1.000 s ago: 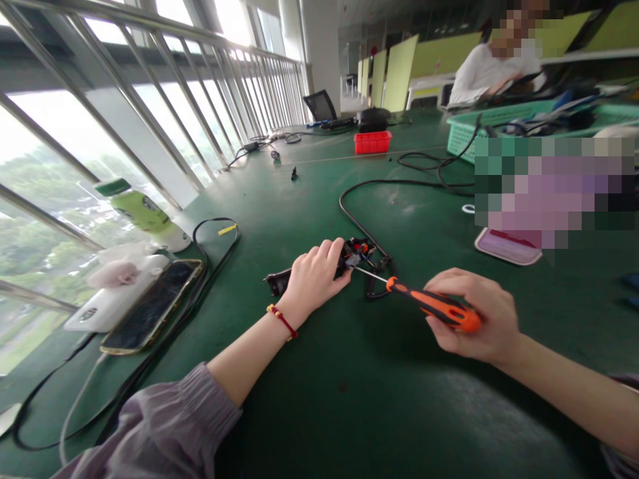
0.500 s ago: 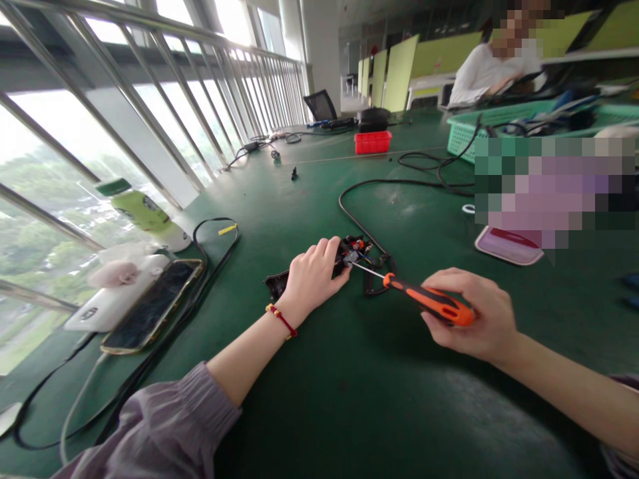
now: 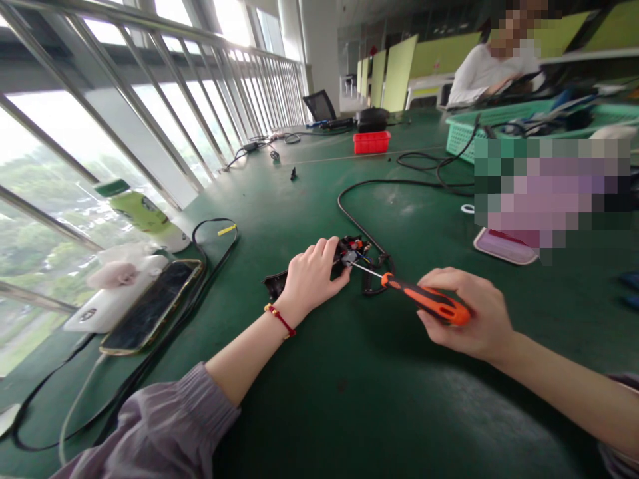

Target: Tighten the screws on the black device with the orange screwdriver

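The left hand (image 3: 312,276) is curled over the opened black device (image 3: 348,255), pinning it to the green worktop (image 3: 309,372). From about four o'clock, the right hand (image 3: 469,313), fingers wrapped round the handle, brings the orange-and-black screwdriver (image 3: 429,299) in, its tip at the device's grey part. Reckoned from the device, a small red basket (image 3: 372,142) sits at twelve o'clock, a green basket (image 3: 462,140) of cables near two, a green-capped bottle (image 3: 144,216) towards nine, and a dark-screened phone (image 3: 152,306) between eight and nine.

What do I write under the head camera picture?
Left hand grips a black device; right hand holds an orange screwdriver.
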`<move>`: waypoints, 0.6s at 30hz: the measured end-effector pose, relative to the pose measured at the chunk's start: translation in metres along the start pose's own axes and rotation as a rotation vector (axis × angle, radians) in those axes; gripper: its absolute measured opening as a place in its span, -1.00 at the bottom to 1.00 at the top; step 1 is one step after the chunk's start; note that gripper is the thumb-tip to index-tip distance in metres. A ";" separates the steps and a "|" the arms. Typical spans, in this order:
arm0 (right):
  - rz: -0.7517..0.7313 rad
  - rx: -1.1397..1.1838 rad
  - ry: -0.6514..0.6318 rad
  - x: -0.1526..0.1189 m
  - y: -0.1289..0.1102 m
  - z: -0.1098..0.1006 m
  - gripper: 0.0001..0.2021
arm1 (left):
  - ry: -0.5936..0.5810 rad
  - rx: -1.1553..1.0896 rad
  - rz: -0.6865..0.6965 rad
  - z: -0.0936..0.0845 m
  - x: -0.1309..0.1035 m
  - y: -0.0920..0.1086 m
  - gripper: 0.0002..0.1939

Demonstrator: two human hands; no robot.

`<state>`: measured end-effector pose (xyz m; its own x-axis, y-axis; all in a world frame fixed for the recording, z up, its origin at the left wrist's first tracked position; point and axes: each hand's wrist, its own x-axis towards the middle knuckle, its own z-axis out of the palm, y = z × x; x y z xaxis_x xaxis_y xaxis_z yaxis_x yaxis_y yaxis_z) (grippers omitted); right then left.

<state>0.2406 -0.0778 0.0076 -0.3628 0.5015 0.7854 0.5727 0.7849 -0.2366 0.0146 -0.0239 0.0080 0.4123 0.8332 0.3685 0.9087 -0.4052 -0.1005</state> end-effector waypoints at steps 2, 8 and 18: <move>-0.035 0.036 -0.017 -0.001 -0.001 0.001 -0.78 | 0.000 0.005 0.000 0.000 0.000 0.000 -0.55; -0.040 0.028 -0.093 0.001 0.001 0.000 -0.78 | 0.000 0.005 0.008 0.001 0.000 -0.001 -0.54; -0.019 0.036 -0.012 -0.002 -0.001 0.000 -0.78 | -0.005 0.000 -0.004 0.001 0.000 0.000 -0.55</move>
<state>0.2406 -0.0790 0.0063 -0.3825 0.4905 0.7830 0.5385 0.8070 -0.2425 0.0144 -0.0232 0.0075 0.4091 0.8368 0.3640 0.9103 -0.4018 -0.0995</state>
